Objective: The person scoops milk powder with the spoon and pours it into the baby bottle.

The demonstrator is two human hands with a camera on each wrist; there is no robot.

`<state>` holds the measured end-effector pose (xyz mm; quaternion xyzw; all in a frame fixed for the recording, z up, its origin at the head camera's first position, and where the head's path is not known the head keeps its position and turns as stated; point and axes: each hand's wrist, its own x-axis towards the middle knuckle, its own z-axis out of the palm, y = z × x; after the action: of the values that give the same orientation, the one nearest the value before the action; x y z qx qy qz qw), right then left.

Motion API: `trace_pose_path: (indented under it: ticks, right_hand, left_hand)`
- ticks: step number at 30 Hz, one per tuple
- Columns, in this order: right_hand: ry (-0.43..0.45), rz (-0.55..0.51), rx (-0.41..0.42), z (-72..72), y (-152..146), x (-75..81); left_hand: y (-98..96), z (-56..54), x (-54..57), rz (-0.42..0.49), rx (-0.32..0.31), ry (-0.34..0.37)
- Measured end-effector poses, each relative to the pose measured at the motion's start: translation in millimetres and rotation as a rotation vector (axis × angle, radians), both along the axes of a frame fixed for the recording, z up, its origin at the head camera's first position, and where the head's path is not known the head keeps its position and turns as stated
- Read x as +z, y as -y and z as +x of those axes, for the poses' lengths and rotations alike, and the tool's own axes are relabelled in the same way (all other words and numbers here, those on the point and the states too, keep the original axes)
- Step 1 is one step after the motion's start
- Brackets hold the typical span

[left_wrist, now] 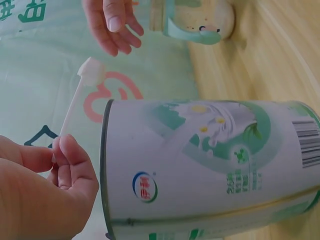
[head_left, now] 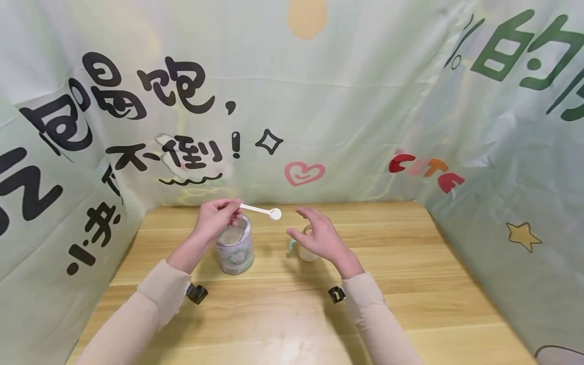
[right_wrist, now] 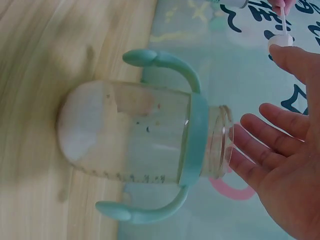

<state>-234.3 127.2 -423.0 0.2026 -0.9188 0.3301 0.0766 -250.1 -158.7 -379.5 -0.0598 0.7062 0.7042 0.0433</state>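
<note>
My left hand (head_left: 215,219) pinches the handle end of a small white measuring scoop (head_left: 275,214), holding it level above the table, its bowl toward the right. Just below that hand stands an open milk powder can (left_wrist: 190,160), white with green print, pale powder inside. My right hand (head_left: 321,234) is spread with nothing in it, its fingertips close to the mouth of a clear baby bottle (right_wrist: 150,132). The bottle stands upright without a cap, has a mint-green collar with two handles (right_wrist: 165,62), and white powder lies at its bottom.
A wooden table (head_left: 283,314) lies under everything. Printed cloth (head_left: 356,126) with lettering, a heart and a star hangs behind it and along both sides. Small black wrist cameras (head_left: 197,293) are strapped at both cuffs.
</note>
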Motion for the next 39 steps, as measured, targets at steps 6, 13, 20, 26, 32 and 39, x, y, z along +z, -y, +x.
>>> trace_pose_path:
  ticks: [6,13,20,26,32,39]
  right_hand:
    - [0.028,0.0,-0.028,1.7,-10,-4.2]
    - [0.034,-0.009,-0.031,3.6,-18,-8.8]
    - [-0.013,-0.004,-0.051,4.7,-24,-15.8]
    - [-0.038,-0.002,-0.066,7.3,-31,-20.5]
    - [0.015,-0.002,-0.079,9.3,-34,-23.5]
    - [0.021,0.008,-0.088,11.0,-36,-26.0]
  left_hand:
    - [-9.4,-4.4,-2.2,0.018,-0.015,0.001]
    - [-20.0,-8.2,-3.3,0.004,-0.036,-0.007]
    - [-33.2,-9.5,-6.5,-0.002,-0.056,-0.025]
    - [-42.9,-10.7,-11.0,0.018,-0.075,-0.047]
    - [-50.4,-9.1,-13.2,0.024,-0.093,-0.053]
    - [-56.7,-7.8,-14.1,0.02,-0.11,-0.063]
